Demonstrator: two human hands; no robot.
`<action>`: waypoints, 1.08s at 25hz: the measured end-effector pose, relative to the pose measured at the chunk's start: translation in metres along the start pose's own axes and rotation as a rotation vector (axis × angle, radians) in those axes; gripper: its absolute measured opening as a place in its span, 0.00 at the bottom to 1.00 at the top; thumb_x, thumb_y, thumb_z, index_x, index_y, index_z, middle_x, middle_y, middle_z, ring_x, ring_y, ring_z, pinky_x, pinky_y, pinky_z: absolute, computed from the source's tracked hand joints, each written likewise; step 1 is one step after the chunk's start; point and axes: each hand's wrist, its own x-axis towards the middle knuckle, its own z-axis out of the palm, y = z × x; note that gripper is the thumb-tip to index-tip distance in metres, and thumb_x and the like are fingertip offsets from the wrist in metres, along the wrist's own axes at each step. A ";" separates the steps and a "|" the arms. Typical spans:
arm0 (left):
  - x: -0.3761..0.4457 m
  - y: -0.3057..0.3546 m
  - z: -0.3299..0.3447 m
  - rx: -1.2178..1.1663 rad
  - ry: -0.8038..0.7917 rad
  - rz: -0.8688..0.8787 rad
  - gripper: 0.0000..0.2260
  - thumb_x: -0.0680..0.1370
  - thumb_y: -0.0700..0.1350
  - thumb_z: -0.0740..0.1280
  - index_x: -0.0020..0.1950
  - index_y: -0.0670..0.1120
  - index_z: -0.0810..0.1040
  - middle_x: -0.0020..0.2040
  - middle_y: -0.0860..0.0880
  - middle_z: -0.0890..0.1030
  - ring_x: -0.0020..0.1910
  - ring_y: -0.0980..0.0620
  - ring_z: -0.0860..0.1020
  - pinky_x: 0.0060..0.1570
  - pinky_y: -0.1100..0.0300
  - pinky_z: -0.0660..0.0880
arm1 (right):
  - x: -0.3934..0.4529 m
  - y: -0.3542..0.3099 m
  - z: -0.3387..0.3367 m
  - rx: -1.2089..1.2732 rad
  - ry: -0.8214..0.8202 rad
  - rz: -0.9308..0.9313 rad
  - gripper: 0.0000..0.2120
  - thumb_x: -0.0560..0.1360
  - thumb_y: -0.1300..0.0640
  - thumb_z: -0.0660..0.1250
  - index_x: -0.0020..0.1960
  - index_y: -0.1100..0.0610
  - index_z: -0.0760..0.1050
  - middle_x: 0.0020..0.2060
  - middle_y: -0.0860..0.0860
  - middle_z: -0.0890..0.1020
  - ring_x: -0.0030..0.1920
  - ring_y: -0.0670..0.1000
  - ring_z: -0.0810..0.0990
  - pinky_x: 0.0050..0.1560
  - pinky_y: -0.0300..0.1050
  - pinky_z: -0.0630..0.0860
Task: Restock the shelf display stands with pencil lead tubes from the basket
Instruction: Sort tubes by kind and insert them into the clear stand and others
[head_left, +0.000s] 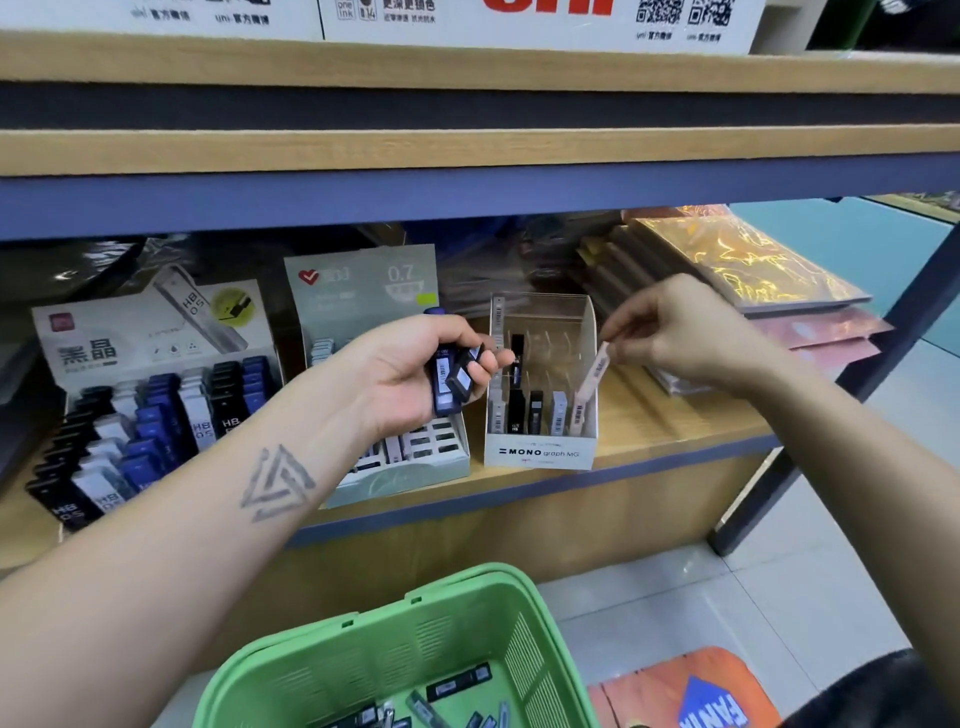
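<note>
My left hand (415, 369) is shut on a few dark blue and black pencil lead tubes (451, 379), held in front of the middle stand. My right hand (670, 332) pinches the top of a pale pink lead tube (589, 387), which tilts into the rightmost slot of the white MONO graph MG display stand (540, 452). That stand holds several tubes in its front row. A green plastic basket (395, 639) with several loose lead tubes (457, 686) sits below, near me.
Left on the wooden shelf (675, 415) stand a grey-green 0.7 display stand (363, 291) and a white HB 0.5 stand (150, 395) full of tubes. Stacked glossy packets (737, 260) lie right of the MONO stand. The upper shelf edge (467, 150) overhangs.
</note>
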 end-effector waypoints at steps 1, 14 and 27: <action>0.000 -0.002 0.001 0.013 -0.001 -0.004 0.10 0.79 0.32 0.61 0.59 0.34 0.74 0.50 0.34 0.81 0.31 0.52 0.77 0.28 0.65 0.76 | -0.003 0.003 0.005 -0.047 -0.010 -0.005 0.07 0.72 0.62 0.76 0.44 0.50 0.84 0.38 0.44 0.85 0.38 0.38 0.82 0.38 0.28 0.72; -0.006 -0.006 -0.006 0.046 0.017 -0.014 0.10 0.79 0.32 0.60 0.59 0.34 0.74 0.49 0.35 0.81 0.31 0.52 0.76 0.27 0.65 0.75 | -0.007 0.018 0.061 -0.258 -0.091 -0.139 0.08 0.72 0.63 0.71 0.48 0.55 0.85 0.45 0.50 0.85 0.44 0.49 0.82 0.49 0.47 0.81; -0.021 -0.009 -0.003 0.143 -0.029 -0.065 0.10 0.82 0.31 0.59 0.62 0.29 0.71 0.54 0.31 0.82 0.54 0.38 0.84 0.50 0.49 0.81 | -0.004 -0.025 0.054 0.324 0.026 -0.032 0.03 0.75 0.62 0.73 0.44 0.55 0.83 0.37 0.50 0.84 0.38 0.48 0.82 0.41 0.42 0.79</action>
